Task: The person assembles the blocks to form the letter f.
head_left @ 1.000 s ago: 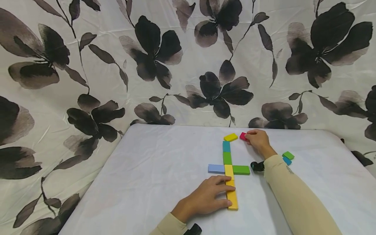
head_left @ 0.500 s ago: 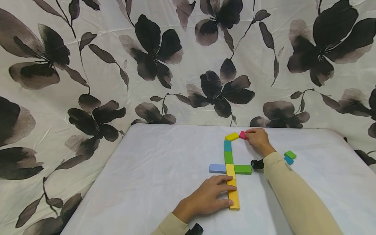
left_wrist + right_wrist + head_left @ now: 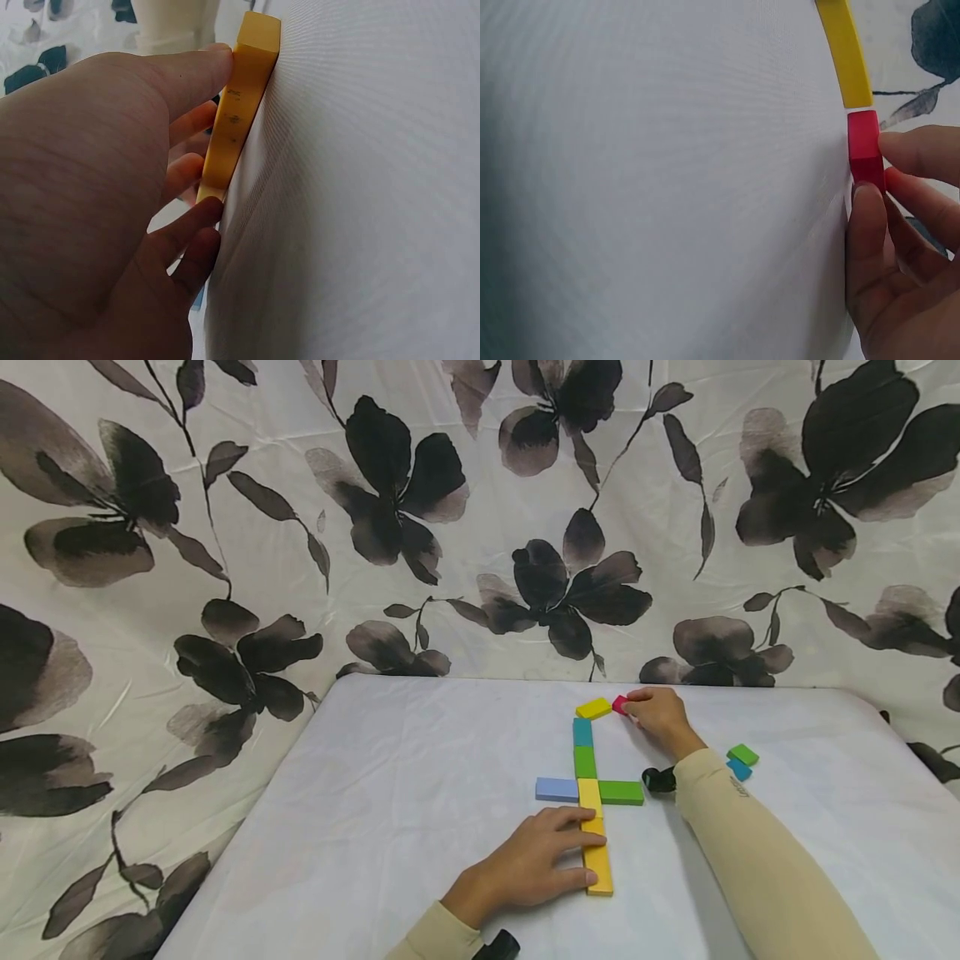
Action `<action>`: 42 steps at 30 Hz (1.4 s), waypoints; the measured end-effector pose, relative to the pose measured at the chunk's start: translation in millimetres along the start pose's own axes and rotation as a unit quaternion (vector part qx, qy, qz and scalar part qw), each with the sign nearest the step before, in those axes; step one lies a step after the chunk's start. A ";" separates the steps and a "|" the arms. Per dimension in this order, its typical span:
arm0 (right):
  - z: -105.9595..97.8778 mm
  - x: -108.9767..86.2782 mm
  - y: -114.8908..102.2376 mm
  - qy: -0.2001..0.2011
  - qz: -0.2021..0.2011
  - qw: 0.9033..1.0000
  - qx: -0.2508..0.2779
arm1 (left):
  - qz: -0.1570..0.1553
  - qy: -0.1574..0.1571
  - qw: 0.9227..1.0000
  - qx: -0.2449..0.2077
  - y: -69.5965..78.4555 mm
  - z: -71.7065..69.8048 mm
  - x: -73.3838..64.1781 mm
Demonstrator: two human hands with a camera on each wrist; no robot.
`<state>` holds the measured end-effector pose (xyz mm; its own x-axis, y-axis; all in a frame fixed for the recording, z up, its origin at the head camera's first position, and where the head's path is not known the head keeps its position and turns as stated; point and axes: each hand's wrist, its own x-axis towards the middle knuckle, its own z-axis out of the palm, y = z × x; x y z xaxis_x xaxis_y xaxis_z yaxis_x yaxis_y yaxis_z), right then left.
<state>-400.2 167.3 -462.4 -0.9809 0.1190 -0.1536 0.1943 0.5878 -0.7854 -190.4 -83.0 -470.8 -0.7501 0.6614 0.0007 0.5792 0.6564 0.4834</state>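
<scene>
At the far side of the table my right hand [image 3: 662, 718] pinches a small red block [image 3: 619, 704] between thumb and fingers. In the right wrist view the red block [image 3: 864, 142] stands end to end with a yellow block [image 3: 847, 56], a thin gap between them. My left hand [image 3: 525, 860] lies with spread fingers on a column of orange-yellow blocks [image 3: 598, 868]. Its thumb and fingertips touch the orange-yellow block [image 3: 244, 97] in the left wrist view. The column continues upward with a green block [image 3: 585, 762] and a teal block [image 3: 582, 732].
A light blue block [image 3: 557, 790] juts left from the column and a longer green block [image 3: 621, 792] juts right. Beyond the right forearm lie a loose green block [image 3: 743, 753] and a blue block [image 3: 739, 769]. A floral cloth [image 3: 480, 527] hangs behind the white table [image 3: 420, 760].
The right hand has moved the red block slightly, bringing it close to the yellow block's end. The left hand keeps its place on the column. The head view has shifted a little.
</scene>
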 end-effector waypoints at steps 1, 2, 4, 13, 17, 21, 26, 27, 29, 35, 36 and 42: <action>-0.4 -0.5 0.5 0.000 -0.002 1.000 0.000 | 0.001 0.000 1.000 0.001 0.1 0.1 0.3; -0.9 -0.9 1.2 0.000 -0.004 1.000 -0.001 | 0.002 0.000 1.000 0.001 0.3 0.3 0.7; -2.2 -2.0 2.0 -0.001 -0.006 1.000 -0.001 | 0.003 -0.001 1.000 0.001 1.0 0.5 1.2; -7.3 -9.5 4.0 -0.003 -0.011 1.000 0.010 | 0.007 -0.001 1.000 0.003 3.8 0.4 2.6; -8.4 -12.2 6.2 0.000 -0.014 1.000 0.017 | 0.005 -0.002 1.000 0.001 3.8 1.1 3.1; -8.9 -13.1 10.9 0.007 -0.016 0.999 0.041 | 0.004 -0.001 1.000 -0.002 3.2 1.6 3.2; -10.2 -20.5 12.9 0.023 -0.012 0.997 0.075 | 0.007 0.004 1.000 -0.010 2.2 1.3 2.3; -10.8 -23.5 12.6 0.025 -0.012 0.996 0.082 | 0.009 0.006 1.000 -0.011 1.9 1.3 2.3; -12.7 -30.1 13.1 0.028 -0.015 0.995 0.099 | 0.011 0.009 1.000 -0.013 1.5 1.1 2.4; -17.1 -46.3 21.2 0.031 -0.009 0.989 0.141 | 0.009 0.009 1.000 -0.015 0.7 0.6 3.3; -18.0 -48.7 22.4 0.033 -0.008 0.989 0.145 | 0.008 0.008 1.000 -0.015 0.7 0.6 3.3; -25.8 -65.1 27.3 0.043 -0.029 0.987 0.155 | 0.003 0.003 1.000 -0.019 -0.4 1.5 3.5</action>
<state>-330.9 196.2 -458.4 -0.9837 0.1683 -0.0628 0.1154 0.3244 -0.9388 -192.8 -80.4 -472.4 -0.7488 0.6627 0.0080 0.5704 0.6383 0.5169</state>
